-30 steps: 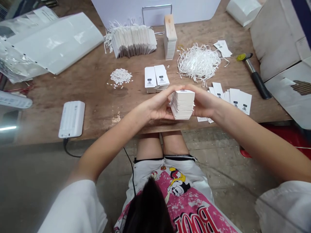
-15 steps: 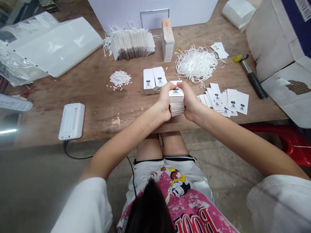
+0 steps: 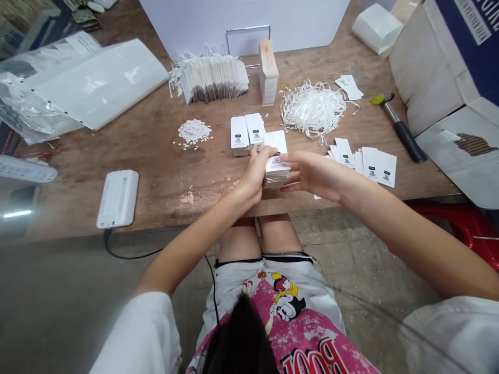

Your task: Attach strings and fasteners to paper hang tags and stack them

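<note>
A thick stack of white printed hang tags (image 3: 276,139) stands near the table's front edge. My left hand (image 3: 255,171) is wrapped around its left side, with the thumb near the top card. At the right side of the stack, my right hand (image 3: 317,174) has its fingers stretched out and apart; whether the fingertips touch the tags I cannot tell. Two shorter piles of matching tags (image 3: 239,127) sit just behind my left hand. Loose tags (image 3: 368,158) are spread beyond my right forearm, partly hidden by it.
Behind lie a heap of white strings (image 3: 314,110), a row of strung tags (image 3: 214,78) and an upright tag block (image 3: 268,78). Small white pieces (image 3: 194,131) and a power bank (image 3: 118,199) are to the left. A hammer (image 3: 401,127) and cardboard box (image 3: 432,67) stand right.
My right hand has come off its grip on the stack, moving right with fingers opening. My left hand has shifted slightly left and down, still gripping. The camera view has tilted a little.
</note>
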The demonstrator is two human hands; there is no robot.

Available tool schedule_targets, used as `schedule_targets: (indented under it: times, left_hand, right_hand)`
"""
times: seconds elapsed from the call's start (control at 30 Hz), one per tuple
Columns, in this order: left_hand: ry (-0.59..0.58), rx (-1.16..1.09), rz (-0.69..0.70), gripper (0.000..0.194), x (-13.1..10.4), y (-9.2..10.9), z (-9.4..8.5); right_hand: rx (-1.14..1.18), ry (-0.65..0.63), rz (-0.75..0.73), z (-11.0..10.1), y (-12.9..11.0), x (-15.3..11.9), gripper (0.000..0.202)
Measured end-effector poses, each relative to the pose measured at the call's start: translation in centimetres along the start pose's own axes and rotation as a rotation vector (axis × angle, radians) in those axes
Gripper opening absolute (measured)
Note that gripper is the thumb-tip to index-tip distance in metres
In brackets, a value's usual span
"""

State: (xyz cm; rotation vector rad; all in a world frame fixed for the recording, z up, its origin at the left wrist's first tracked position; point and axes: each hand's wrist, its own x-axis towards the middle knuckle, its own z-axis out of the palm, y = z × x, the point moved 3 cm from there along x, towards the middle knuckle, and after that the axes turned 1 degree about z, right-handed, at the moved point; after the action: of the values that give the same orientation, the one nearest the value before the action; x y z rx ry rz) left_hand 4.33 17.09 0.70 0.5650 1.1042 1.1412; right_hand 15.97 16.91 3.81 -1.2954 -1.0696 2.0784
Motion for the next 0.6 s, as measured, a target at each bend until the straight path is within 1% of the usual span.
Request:
schedule_targets:
  times: [0.07, 0.13, 0.2, 0.3, 0.37, 0.43, 0.5, 0.6]
  left_hand:
    - [-0.003, 0.002, 0.062, 0.039, -0.2, -0.1, -0.2]
    - [-0.047, 0.0, 0.101, 0.047, -0.4, -0.2, -0.1]
    - [-0.076, 0.008, 0.112, 0.056, -0.7, -0.2, -0.1]
    - [-0.092, 0.01, 0.135, 0.076, -1.0, -0.2, -0.2]
    - [-0.125, 0.007, 0.177, 0.086, -1.2, 0.0, -0.3]
    - [-0.186, 0.012, 0.233, 0.092, -1.3, 0.2, -0.5]
    - [-0.242, 0.023, 0.271, 0.096, -1.3, 0.2, -0.7]
    - [-0.282, 0.036, 0.253, 0.095, -1.3, 0.1, -1.1]
  right_hand:
    - [0.004, -0.056, -0.001, 0.1, 0.4, -0.7, 0.025]
    - [-0.003, -0.055, -0.011, 0.0, 0.9, -0.9, 0.024]
    - [-0.006, -0.037, -0.037, -0.2, 1.2, -0.9, 0.028]
    - [0.015, -0.038, -0.1, -0.3, 1.2, -1.0, 0.047]
    - [0.01, -0.02, -0.137, -0.4, 1.1, -1.2, 0.061]
    - [-0.038, 0.019, -0.171, -0.4, 1.1, -1.5, 0.071]
    - [-0.091, 0.053, -0.204, -0.4, 1.2, -1.6, 0.077]
    - [-0.13, 0.095, -0.218, -0.3, 1.9, -1.5, 0.077]
